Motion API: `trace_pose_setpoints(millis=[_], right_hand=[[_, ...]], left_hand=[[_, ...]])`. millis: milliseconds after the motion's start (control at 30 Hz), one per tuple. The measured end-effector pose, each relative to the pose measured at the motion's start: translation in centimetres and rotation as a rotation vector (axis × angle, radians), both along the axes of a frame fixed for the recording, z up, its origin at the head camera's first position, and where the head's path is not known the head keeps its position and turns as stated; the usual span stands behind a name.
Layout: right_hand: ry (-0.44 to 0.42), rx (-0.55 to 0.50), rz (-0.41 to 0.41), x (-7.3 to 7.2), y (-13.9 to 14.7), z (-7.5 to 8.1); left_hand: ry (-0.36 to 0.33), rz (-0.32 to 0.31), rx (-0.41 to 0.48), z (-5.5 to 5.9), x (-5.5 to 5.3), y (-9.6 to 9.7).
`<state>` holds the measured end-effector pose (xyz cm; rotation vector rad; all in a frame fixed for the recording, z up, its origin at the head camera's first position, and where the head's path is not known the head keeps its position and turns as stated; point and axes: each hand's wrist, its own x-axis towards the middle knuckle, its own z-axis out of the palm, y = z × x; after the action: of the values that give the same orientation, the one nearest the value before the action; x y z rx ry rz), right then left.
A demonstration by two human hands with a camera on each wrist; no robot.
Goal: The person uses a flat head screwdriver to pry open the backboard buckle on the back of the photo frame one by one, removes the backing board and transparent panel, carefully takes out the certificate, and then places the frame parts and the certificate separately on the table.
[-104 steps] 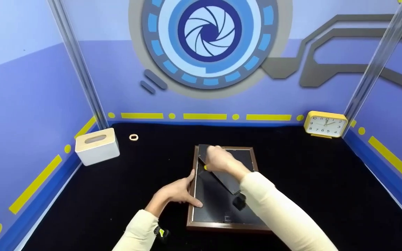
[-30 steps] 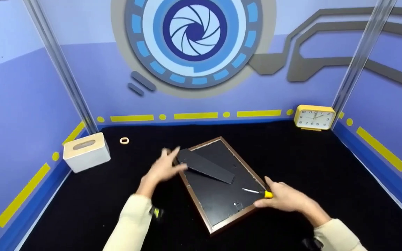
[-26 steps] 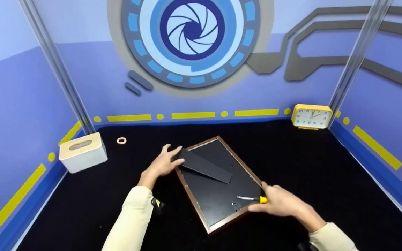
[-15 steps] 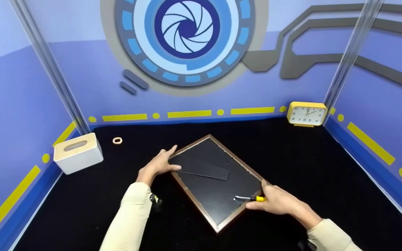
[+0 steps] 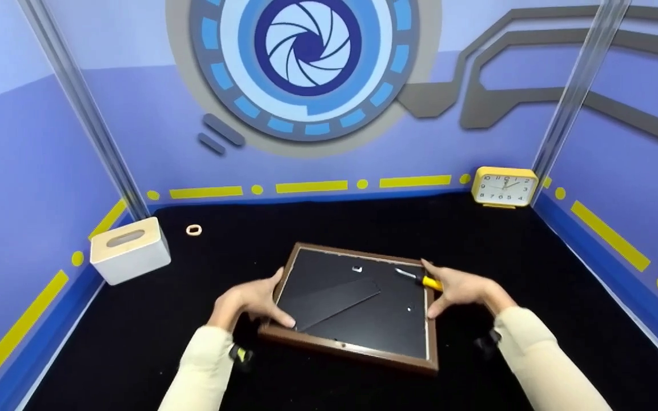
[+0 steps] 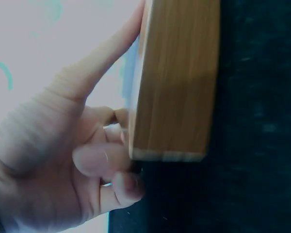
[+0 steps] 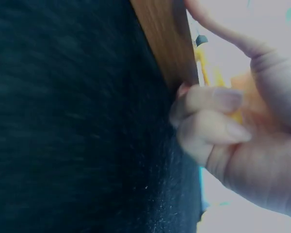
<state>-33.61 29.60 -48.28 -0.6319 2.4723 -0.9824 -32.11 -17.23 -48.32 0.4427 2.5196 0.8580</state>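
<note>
A brown wooden picture frame (image 5: 363,349) lies back side up and slightly turned, its black backing showing. A black easel leg (image 5: 334,302) lies across that backing. My left hand (image 5: 252,299) grips the frame's left side, thumb over the top; in the left wrist view some lower fingers curl beside the frame corner (image 6: 177,97). At the right side, my right hand (image 5: 463,288) holds the frame's edge between thumb and finger. Its other fingers curl round the yellow handle of a screwdriver (image 5: 432,283), whose metal shank points left over the backing.
A white tissue box (image 5: 132,257) with a wooden lid stands at the left. Near it lies a small pale ring-shaped piece (image 5: 193,230). A yellow clock (image 5: 504,187) stands in the back right corner. Black cloth (image 5: 329,217) covers the table between the blue walls.
Between my hands the picture frame has turned, so its metal hanger now sits toward the back. Earlier the right hand worked over the easel leg; now it holds the frame's right side.
</note>
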Motion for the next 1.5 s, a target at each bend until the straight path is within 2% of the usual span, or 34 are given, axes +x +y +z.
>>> trace_pose_setpoints(millis=[67, 133, 267, 400, 533, 767, 1000, 1200, 1500], right_hand=[[-0.017, -0.006, 0.007, -1.2, 0.0, -0.1], [-0.022, -0.001, 0.006, -2.2, 0.1, -0.1], [-0.041, 0.006, 0.009, -3.5, 0.6, -0.2], [-0.074, 0.017, 0.016, -4.5, 0.4, 0.0], [-0.092, 0.017, 0.020, -5.1, 0.1, 0.1], [-0.085, 0.023, 0.003, -4.9, 0.5, 0.0], [-0.065, 0.028, 0.008, -4.5, 0.4, -0.4], [-0.052, 0.020, 0.031, -4.1, 0.4, -0.8], [-0.040, 0.007, 0.028, -4.5, 0.9, -0.5]], left_hand=[[-0.035, 0.015, 0.045, -0.3, 1.0, -0.3], [-0.066, 0.043, 0.045, -0.3, 2.0, -0.1], [-0.103, 0.089, -0.008, 0.3, 3.7, 0.7], [-0.109, 0.071, -0.045, 0.7, 4.7, 1.0], [-0.073, 0.061, -0.068, 0.5, 4.6, 0.7], [0.019, 0.026, 0.051, -0.2, 3.7, 0.0], [0.121, -0.018, 0.066, -0.7, 3.6, -0.5], [0.111, -0.028, 0.058, -1.1, 3.7, -0.8], [0.044, -0.012, 0.066, -0.7, 3.7, -0.1]])
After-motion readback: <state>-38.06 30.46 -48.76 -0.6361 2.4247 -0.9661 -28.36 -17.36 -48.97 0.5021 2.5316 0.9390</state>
